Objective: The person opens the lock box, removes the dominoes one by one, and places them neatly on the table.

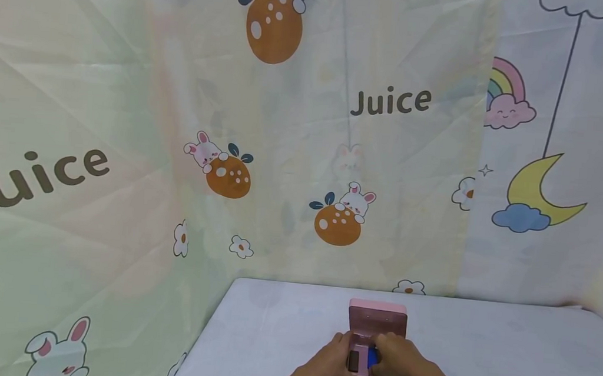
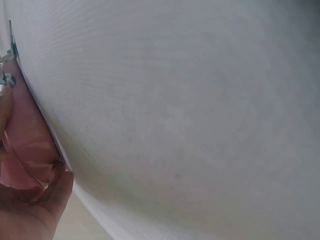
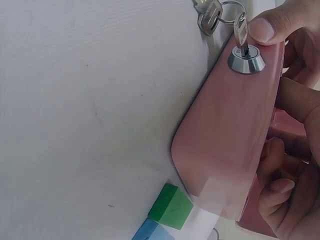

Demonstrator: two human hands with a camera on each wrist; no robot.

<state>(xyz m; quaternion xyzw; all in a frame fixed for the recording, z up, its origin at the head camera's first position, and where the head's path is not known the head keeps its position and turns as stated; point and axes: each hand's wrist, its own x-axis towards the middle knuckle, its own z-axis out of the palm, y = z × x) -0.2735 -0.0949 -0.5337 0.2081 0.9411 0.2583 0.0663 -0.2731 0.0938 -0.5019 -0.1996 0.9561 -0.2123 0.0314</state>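
Note:
A pink metal cash box (image 1: pixel 376 324) stands on the table with its lid raised; a lock (image 3: pixel 246 60) with a key in it is on its front. My left hand (image 1: pixel 327 362) grips the box's left side, its thumb on the front by the lock. Inside the box my right hand (image 1: pixel 397 358) has its fingers curled about a blue block (image 1: pixel 372 357), which is partly hidden by that hand. A dark brown piece (image 1: pixel 354 361) lies to the left of it in the box. From the lock hangs a ring with a second key (image 3: pixel 210 17).
On the table (image 1: pixel 280 322), close to the box's right side, are a green block (image 3: pixel 171 206), a light blue block (image 3: pixel 150 232) and a white piece (image 3: pixel 197 224). A printed cloth (image 1: pixel 293 152) hangs behind the table's back edge.

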